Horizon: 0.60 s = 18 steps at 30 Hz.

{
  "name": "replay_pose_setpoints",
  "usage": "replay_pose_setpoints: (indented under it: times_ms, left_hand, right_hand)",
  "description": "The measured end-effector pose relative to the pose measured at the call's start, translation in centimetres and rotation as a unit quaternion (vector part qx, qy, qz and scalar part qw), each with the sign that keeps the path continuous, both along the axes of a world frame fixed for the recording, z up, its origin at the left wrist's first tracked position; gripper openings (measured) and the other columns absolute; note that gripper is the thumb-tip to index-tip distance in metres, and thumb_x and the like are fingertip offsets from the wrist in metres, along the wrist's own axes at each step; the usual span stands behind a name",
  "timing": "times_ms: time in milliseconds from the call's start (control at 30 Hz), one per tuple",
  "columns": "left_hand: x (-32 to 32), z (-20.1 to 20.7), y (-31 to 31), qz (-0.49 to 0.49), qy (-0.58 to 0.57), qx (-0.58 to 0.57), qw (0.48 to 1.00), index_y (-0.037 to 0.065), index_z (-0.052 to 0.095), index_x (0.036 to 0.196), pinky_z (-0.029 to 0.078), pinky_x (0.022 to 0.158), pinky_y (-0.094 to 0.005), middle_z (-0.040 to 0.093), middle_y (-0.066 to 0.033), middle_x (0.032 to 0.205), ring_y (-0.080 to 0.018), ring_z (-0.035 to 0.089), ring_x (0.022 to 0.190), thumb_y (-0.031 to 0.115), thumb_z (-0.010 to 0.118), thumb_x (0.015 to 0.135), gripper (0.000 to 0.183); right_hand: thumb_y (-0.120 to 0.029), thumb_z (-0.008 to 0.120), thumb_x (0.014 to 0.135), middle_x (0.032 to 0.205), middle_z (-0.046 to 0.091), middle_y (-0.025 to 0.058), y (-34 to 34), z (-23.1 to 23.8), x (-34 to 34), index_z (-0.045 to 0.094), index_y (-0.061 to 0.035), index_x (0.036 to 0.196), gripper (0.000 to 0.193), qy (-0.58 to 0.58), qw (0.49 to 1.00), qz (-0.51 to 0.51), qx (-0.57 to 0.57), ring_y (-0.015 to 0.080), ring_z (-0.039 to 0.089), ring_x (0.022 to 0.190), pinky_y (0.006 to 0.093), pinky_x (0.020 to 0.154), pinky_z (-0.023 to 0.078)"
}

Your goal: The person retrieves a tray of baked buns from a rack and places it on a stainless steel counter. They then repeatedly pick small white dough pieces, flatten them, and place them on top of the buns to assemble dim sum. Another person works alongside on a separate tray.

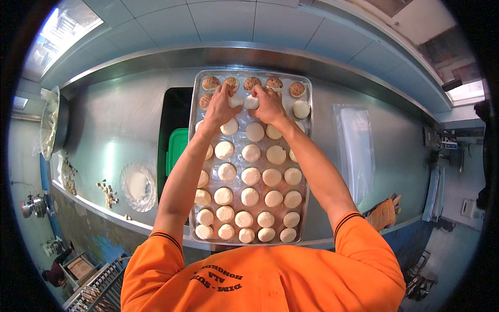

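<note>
A metal baking tray [310, 156] lies lengthwise before me, lined with clear plastic and bearing rows of pale round dough balls [250, 153]. Along its far end sit several buns with brown, cracked-looking tops [210, 83]; another brown-topped one [205, 101] rests at the left of the second row. My left hand [221, 108] curls its fingers and thumb around a white dough ball [235, 101] in that second row. Just to the right, my right hand [268, 107] grips another white dough ball [251, 102] between thumb and fingers. The fingers partly cover both balls.
Left of the tray are a dark opening with a green container [176, 148], a clear dish of white stuff [138, 186] and small scattered bits [107, 193]. A plastic-draped bowl [54, 123] stands far left. Clear plastic sheets [355, 151] and an orange cloth [382, 214] lie right.
</note>
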<state>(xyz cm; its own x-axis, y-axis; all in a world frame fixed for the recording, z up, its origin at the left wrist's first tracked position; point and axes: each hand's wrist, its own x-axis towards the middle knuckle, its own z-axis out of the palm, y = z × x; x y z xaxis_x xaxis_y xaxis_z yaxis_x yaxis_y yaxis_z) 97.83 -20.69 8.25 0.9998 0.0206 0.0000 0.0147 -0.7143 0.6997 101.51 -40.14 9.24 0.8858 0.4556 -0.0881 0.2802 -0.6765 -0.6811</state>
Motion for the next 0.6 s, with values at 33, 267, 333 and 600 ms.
replay_pose_setpoints:
  times_ms: [33,267,333,600]
  left_hand:
    - [0.0,-0.2,-0.1,-0.023,0.003,0.01,1.0,0.008,0.053,0.113,0.049,0.091,-0.0506,0.059,-0.0188,0.116,-0.0406,0.06,0.111,0.012,0.086,0.067,0.056]
    - [-0.3,0.1,0.6,-0.05,-0.086,0.052,0.994,0.01,0.06,0.119,0.045,0.096,-0.0497,0.062,-0.0165,0.115,-0.0393,0.06,0.114,0.018,0.083,0.074,0.051]
    - [-0.1,0.6,2.0,-0.015,-0.064,0.085,0.994,0.011,0.064,0.12,0.043,0.097,-0.0478,0.063,-0.0149,0.118,-0.0365,0.06,0.113,0.021,0.08,0.077,0.047]
    - [-0.3,-1.1,4.4,-0.079,0.029,0.281,0.956,0.015,0.064,0.126,0.047,0.094,-0.0486,0.06,-0.0143,0.123,-0.0359,0.058,0.117,0.024,0.082,0.075,0.055]
  right_hand:
    - [-0.02,0.083,0.066,0.104,0.067,0.0085,-0.2,-0.3,-0.2,0.054,-0.0115,0.108,0.051,-0.037,0.999,0.003,-0.025,0.0311,0.06,0.112,0.0497,0.091,0.041]
    - [-0.023,0.082,0.068,0.104,0.067,0.0076,-1.2,-0.8,0.6,0.059,-0.0107,0.106,0.046,-0.083,0.996,-0.012,-0.043,0.0313,0.06,0.109,0.0497,0.091,0.038]
    - [-0.022,0.08,0.071,0.108,0.067,0.0087,0.1,-1.0,2.3,0.061,-0.0097,0.109,0.044,-0.082,0.997,0.005,0.004,0.0325,0.058,0.112,0.0514,0.094,0.041]
    - [-0.021,0.08,0.072,0.118,0.058,0.0197,6.9,-3.6,4.9,0.064,-0.0079,0.126,0.058,-0.163,0.975,0.083,-0.126,0.0386,0.058,0.113,0.0439,0.099,0.047]
